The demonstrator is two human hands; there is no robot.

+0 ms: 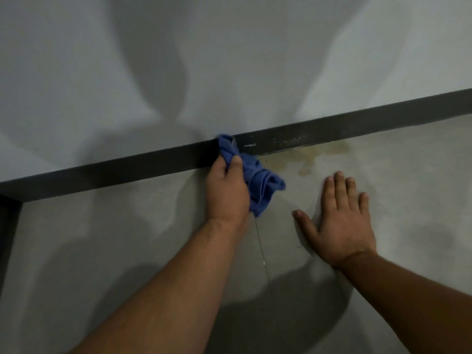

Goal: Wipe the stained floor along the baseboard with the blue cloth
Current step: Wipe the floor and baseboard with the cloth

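A pale grey wall [107,72] fills the upper half of the frame, crossed by soft dark shadows. Below it, a grey floor [102,251] takes up the lower half, with a thin seam running from the centre down towards the bottom edge. A dark baseboard [127,166] divides the two, slanting from the left edge at mid-height up to the right edge; a second dark strip meets it at the far left, forming a corner.

Two bare forearms reach in from the bottom of the frame. The left hand [226,190], just left of centre, is closed around a bunched blue cloth [258,182], its thumb pressed over the folds. The top of the cloth sits against the baseboard and reaches its upper edge, while the rest spills out to the right of the hand and down onto the floor. The right hand [339,218], right of centre, lies flat on the floor, palm down, fingers straight and spread, thumb stretched out to the left, holding nothing. The two hands are near each other but apart.

A yellowish-brown stain [309,157] spreads over the floor along the foot of the baseboard, right of the cloth and above the right hand, with a smaller blotch just below its main patch. The stain touches neither the cloth nor the right hand. On the baseboard above the stain there are pale scuffs and speckles [288,141], and one short white mark lies just beside the cloth.
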